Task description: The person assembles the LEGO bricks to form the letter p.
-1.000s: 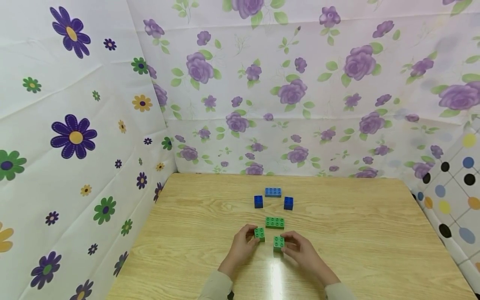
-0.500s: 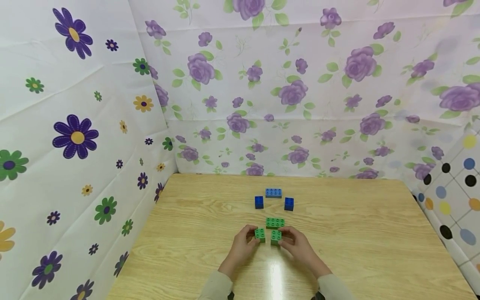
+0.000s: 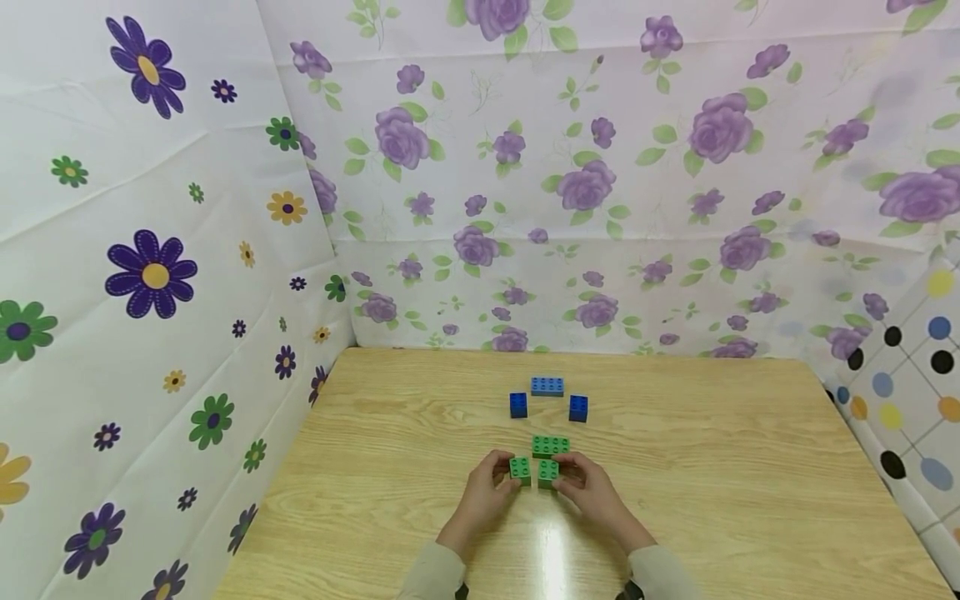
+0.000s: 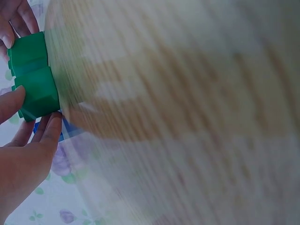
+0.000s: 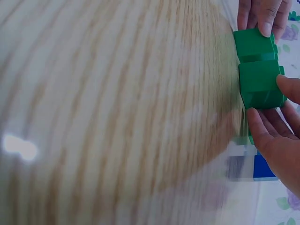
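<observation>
In the head view my left hand (image 3: 483,492) pinches a small green toy brick (image 3: 520,472) with four-stud top between thumb and fingers. My right hand (image 3: 596,487) pinches a matching small green brick (image 3: 548,475) just to its right, a narrow gap showing between the two. Right behind them lies a longer green brick (image 3: 551,447). The left wrist view shows thumb and fingers on opposite sides of the nearer green brick (image 4: 40,93). From the right wrist, the other green brick (image 5: 261,84) sits between thumb and fingertips.
Farther back on the wooden table (image 3: 390,433) lie a long light-blue brick (image 3: 547,386) and two small dark-blue bricks, one at left (image 3: 518,405) and one at right (image 3: 578,407). Flowered cloth (image 3: 480,208) hangs behind the table, with more at both sides.
My right hand has moved left and slightly away from me with its small green brick, closing most of the space to the other. The left hand has stayed nearly still.
</observation>
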`<state>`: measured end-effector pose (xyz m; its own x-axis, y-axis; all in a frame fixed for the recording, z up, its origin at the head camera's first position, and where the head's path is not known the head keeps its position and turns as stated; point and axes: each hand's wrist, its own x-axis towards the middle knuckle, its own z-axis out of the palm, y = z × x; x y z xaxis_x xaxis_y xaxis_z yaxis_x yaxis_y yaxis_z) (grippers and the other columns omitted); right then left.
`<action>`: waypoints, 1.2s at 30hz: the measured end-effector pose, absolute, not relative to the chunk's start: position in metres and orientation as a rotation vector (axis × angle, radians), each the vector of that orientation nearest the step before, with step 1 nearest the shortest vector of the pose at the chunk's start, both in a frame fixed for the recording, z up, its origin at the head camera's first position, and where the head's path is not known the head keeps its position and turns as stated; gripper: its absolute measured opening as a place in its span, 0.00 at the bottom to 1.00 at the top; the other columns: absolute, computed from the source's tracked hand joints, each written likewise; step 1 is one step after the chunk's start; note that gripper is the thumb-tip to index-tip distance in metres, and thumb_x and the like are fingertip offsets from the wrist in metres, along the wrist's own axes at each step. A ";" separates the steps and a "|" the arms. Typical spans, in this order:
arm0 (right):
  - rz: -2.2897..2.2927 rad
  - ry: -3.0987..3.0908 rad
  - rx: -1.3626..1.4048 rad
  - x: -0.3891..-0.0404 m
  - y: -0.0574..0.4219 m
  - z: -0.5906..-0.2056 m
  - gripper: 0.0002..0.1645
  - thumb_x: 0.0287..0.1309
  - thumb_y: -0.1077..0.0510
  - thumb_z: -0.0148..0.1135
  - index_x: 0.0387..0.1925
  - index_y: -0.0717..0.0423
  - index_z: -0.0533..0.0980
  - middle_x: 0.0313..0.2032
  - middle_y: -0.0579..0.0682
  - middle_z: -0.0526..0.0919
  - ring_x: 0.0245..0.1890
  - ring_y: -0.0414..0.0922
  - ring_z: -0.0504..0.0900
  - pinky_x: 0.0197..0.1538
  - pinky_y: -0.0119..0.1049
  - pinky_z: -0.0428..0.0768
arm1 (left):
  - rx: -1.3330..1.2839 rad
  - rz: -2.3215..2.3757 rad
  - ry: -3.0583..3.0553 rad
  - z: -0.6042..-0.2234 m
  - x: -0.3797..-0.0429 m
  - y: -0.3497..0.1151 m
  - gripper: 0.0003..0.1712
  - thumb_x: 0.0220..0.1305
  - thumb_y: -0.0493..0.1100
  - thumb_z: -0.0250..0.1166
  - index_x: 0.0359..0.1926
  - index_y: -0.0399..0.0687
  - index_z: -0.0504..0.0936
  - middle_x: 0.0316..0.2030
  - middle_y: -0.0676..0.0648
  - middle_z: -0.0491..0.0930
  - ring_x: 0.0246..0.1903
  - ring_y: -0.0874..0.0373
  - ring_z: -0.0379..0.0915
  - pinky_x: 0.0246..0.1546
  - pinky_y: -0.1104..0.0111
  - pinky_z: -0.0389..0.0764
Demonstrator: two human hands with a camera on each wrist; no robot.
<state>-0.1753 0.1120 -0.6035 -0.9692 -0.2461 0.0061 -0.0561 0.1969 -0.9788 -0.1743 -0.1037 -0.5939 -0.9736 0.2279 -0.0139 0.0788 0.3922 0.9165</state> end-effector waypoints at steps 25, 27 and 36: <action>-1.881 2.275 -0.188 -0.172 0.109 -0.603 0.26 0.60 0.65 0.63 0.60 0.63 0.70 0.58 0.61 0.74 0.60 0.58 0.72 0.56 0.36 0.79 | 0.236 1.620 2.513 -0.589 -0.176 -0.106 0.19 0.69 0.36 0.58 0.59 0.43 0.69 0.56 0.46 0.73 0.60 0.49 0.68 0.62 0.63 0.71; -1.882 2.276 -0.197 -0.173 0.110 -0.604 0.26 0.60 0.66 0.63 0.60 0.63 0.70 0.58 0.62 0.74 0.60 0.58 0.72 0.57 0.36 0.78 | 0.257 1.621 2.520 -0.587 -0.176 -0.105 0.18 0.70 0.36 0.57 0.59 0.44 0.69 0.56 0.46 0.73 0.60 0.48 0.67 0.63 0.63 0.70; -1.896 2.277 -0.206 -0.173 0.110 -0.607 0.26 0.58 0.67 0.64 0.59 0.64 0.70 0.57 0.62 0.74 0.59 0.59 0.72 0.59 0.43 0.77 | 0.341 1.706 2.504 -0.582 -0.177 -0.101 0.19 0.69 0.37 0.58 0.59 0.43 0.69 0.54 0.46 0.73 0.58 0.48 0.69 0.61 0.64 0.72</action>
